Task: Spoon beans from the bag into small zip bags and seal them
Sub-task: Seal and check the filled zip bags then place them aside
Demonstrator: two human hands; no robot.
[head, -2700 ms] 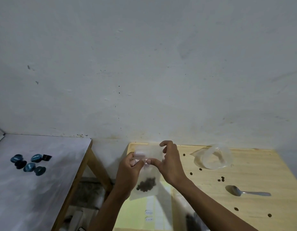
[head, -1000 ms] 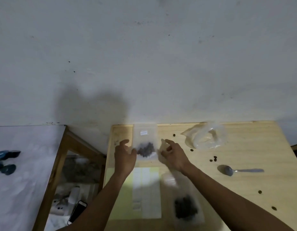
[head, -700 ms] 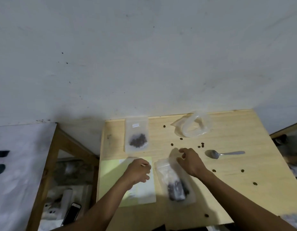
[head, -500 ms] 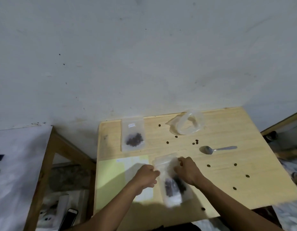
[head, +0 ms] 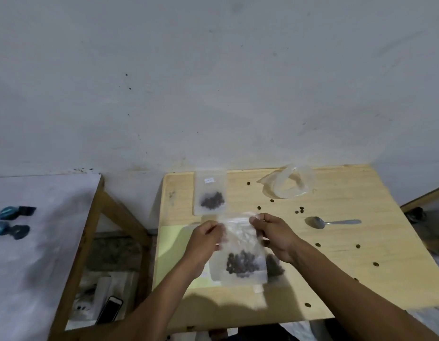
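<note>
A small clear zip bag with dark beans in its lower part hangs a little above the wooden table. My left hand pinches its top left edge and my right hand pinches its top right edge. A second small zip bag with beans and a white label lies flat near the table's far left corner. The large clear bag sits open at the far middle. A metal spoon lies to the right of my hands.
Several loose beans are scattered over the table. A pale yellow-green sheet lies under my left hand. A white-topped table to the left carries several blue objects. A phone lies on the floor between the tables.
The first filled bag was laid flat at the far left. Both hands then moved back to the second bean bag and lifted it off the table by its top edge.
</note>
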